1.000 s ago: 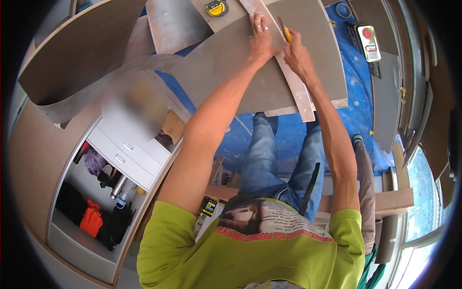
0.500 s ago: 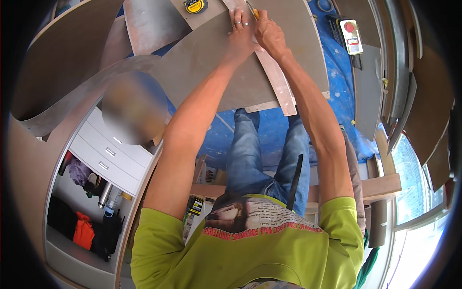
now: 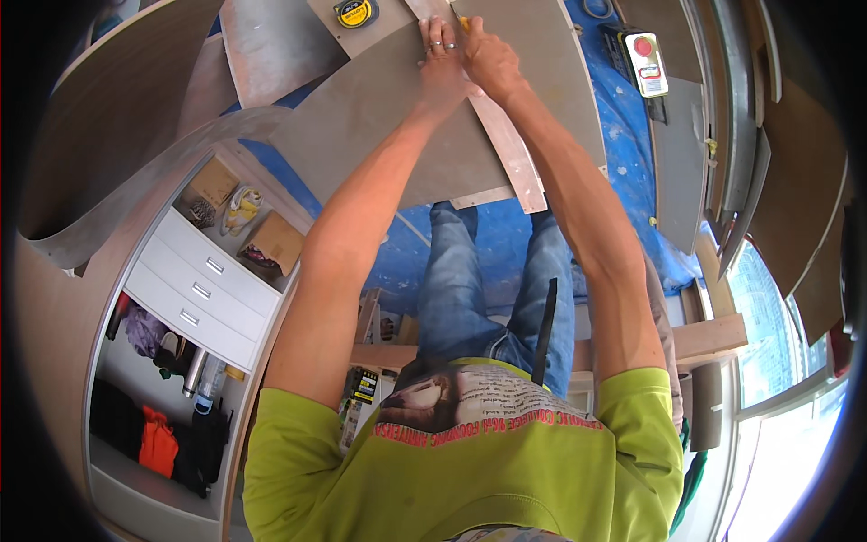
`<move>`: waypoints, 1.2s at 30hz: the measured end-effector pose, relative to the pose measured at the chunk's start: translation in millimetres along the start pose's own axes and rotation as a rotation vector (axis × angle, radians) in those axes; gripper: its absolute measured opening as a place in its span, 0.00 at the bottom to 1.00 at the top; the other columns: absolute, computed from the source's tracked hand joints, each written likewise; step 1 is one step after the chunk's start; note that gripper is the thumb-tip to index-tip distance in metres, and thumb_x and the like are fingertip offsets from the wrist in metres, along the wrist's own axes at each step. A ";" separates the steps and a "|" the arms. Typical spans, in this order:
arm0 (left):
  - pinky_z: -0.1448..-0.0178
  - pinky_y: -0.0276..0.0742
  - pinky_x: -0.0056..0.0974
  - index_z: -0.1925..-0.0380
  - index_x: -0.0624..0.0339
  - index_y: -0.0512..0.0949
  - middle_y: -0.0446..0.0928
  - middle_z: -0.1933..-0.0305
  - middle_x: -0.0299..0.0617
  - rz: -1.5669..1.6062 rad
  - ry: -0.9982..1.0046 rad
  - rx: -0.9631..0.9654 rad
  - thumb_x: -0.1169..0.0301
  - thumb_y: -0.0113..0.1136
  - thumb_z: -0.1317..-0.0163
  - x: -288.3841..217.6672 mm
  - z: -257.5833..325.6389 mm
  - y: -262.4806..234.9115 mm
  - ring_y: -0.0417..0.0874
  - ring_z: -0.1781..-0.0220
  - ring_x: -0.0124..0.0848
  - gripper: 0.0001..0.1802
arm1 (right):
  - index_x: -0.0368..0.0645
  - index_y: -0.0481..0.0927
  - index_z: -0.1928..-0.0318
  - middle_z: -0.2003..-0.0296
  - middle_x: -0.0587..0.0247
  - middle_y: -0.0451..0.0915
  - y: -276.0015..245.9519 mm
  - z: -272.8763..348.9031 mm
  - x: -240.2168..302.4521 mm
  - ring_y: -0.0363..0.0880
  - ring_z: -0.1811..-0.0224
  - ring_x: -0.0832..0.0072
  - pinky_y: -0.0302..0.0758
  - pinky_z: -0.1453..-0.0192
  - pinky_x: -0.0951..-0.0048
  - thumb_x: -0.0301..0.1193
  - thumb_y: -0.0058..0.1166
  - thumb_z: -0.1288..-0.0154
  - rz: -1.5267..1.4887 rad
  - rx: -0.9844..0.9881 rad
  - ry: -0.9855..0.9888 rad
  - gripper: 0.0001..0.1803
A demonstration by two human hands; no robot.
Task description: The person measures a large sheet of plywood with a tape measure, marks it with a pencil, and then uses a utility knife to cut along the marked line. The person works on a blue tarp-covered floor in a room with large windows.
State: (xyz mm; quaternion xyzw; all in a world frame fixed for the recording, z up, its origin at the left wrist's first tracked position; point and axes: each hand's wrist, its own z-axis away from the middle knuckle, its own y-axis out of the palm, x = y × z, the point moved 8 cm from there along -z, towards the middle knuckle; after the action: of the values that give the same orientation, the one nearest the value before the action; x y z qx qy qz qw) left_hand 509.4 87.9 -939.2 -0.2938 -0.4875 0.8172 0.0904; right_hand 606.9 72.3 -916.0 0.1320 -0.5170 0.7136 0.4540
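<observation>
Apparently a guided stroke is in hand: the left hand (image 3: pixel 442 74), fingers slightly parted, presses the pale strip (image 3: pixel 511 149) lying across the brown panel (image 3: pixel 361 135); the right hand (image 3: pixel 492 63) grips a yellow tool (image 3: pixel 465 23) beside the strip's far part. Next calls for a steady strip.

The left hand (image 3: pixel 440 68) rests on a long pale strip (image 3: pixel 513 154) over a flat grey-brown board (image 3: pixel 361 131); beside it, the right hand (image 3: pixel 490 61) holds a yellow tool (image 3: pixel 464 23). To their left lies a yellow-black tape measure (image 3: pixel 355 13).
</observation>
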 end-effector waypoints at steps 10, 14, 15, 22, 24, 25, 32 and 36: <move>0.36 0.73 0.72 0.27 0.71 0.47 0.38 0.19 0.53 0.015 -0.016 0.019 0.64 0.83 0.60 3.1 0.6 -1.3 0.32 0.16 0.56 0.66 | 0.37 0.65 0.51 0.71 0.42 0.84 2.2 23.5 -9.8 0.85 0.67 0.44 0.83 0.65 0.50 0.25 0.54 0.37 0.012 0.054 0.029 0.17; 0.36 0.73 0.72 0.28 0.73 0.48 0.38 0.19 0.53 0.056 -0.007 0.034 0.72 0.73 0.49 -9.6 0.1 -8.7 0.34 0.16 0.57 0.54 | 0.37 0.64 0.51 0.71 0.42 0.83 6.5 37.3 -25.8 0.85 0.67 0.44 0.82 0.65 0.49 0.24 0.56 0.39 0.034 0.083 0.055 0.19; 0.36 0.73 0.72 0.28 0.74 0.49 0.38 0.19 0.54 0.036 -0.010 0.023 0.74 0.69 0.46 -6.9 -1.0 -8.2 0.35 0.16 0.57 0.51 | 0.37 0.64 0.50 0.71 0.42 0.83 7.8 40.7 -26.5 0.85 0.67 0.44 0.81 0.65 0.49 0.24 0.56 0.38 0.024 0.094 0.066 0.19; 0.35 0.74 0.70 0.28 0.75 0.48 0.38 0.19 0.53 -0.021 -0.021 0.034 0.73 0.68 0.42 -2.5 -1.1 -4.4 0.35 0.16 0.57 0.48 | 0.39 0.64 0.42 0.71 0.36 0.82 9.5 78.1 -40.2 0.81 0.68 0.37 0.77 0.61 0.39 0.27 0.41 0.28 -0.044 0.041 0.049 0.17; 0.35 0.75 0.68 0.28 0.74 0.48 0.38 0.19 0.52 0.015 -0.021 0.059 0.67 0.77 0.50 -8.9 0.6 -8.6 0.34 0.16 0.56 0.58 | 0.38 0.64 0.41 0.72 0.37 0.81 6.5 91.6 -47.2 0.80 0.69 0.37 0.76 0.62 0.38 0.26 0.41 0.29 -0.056 0.040 0.058 0.18; 0.34 0.75 0.67 0.28 0.74 0.47 0.38 0.19 0.52 0.033 -0.021 0.072 0.64 0.81 0.54 -12.4 0.6 -10.5 0.34 0.16 0.56 0.63 | 0.37 0.64 0.41 0.72 0.37 0.81 5.3 98.0 -50.3 0.80 0.70 0.38 0.75 0.62 0.38 0.25 0.42 0.29 -0.062 0.040 0.062 0.18; 0.26 0.74 0.47 0.27 0.69 0.45 0.35 0.19 0.49 -0.102 -0.149 0.211 0.55 0.87 0.66 -12.0 -0.7 -10.9 0.35 0.16 0.48 0.74 | 0.41 0.65 0.44 0.71 0.38 0.83 11.2 141.4 -68.8 0.85 0.66 0.40 0.81 0.61 0.44 0.23 0.46 0.34 0.017 0.131 0.182 0.18; 0.26 0.74 0.47 0.27 0.67 0.44 0.35 0.19 0.49 -0.094 -0.143 0.205 0.54 0.87 0.65 -12.6 -1.2 -9.2 0.35 0.16 0.48 0.73 | 0.42 0.64 0.40 0.72 0.38 0.83 17.4 169.3 -85.8 0.85 0.68 0.41 0.81 0.64 0.44 0.23 0.47 0.34 0.015 0.137 0.223 0.22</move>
State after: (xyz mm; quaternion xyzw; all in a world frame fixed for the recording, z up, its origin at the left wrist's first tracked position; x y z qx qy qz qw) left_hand 519.0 88.0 -926.9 -0.2010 -0.4201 0.8763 0.1232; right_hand 593.1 -117.7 -910.3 0.0787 -0.4145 0.7608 0.4931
